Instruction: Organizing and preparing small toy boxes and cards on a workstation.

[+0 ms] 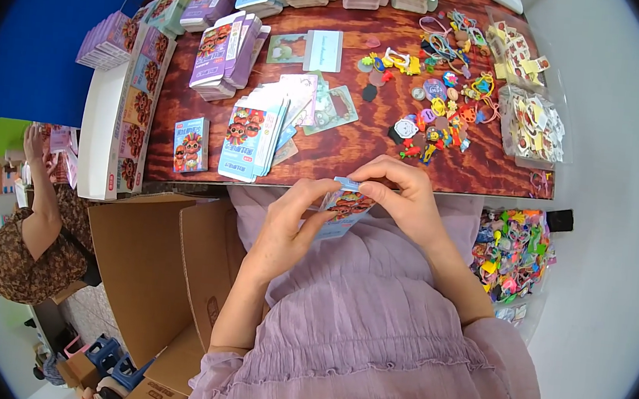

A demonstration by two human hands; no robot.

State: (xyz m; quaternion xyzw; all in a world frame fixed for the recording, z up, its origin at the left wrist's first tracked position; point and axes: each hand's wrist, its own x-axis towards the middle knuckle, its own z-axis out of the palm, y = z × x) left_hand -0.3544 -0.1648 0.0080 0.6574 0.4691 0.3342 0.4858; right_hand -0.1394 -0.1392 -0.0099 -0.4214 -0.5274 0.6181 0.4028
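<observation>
Just off the table's front edge, a small light-blue card box (342, 221) printed with cartoon figures is held between both hands. My left hand (291, 216) grips its left side, thumb on the near face. At its top end, the thumb and fingers of my right hand (404, 196) pinch the flap area. A stack of flat light-blue cartons (246, 142) lies on the table ahead of my left hand. Beside that stack stands a made-up light-blue box (191, 145). Loose cards (332, 110) in green and pink are spread behind the stack.
Small trinkets (434, 122) lie heaped on the table's right. Two clear trays (534, 128) of little packets stand at its right edge; a bin of colourful trinkets (514, 253) sits below. Carton stacks (226, 52) line the far left. An open cardboard box (141, 259) and another person (30, 245) are at left.
</observation>
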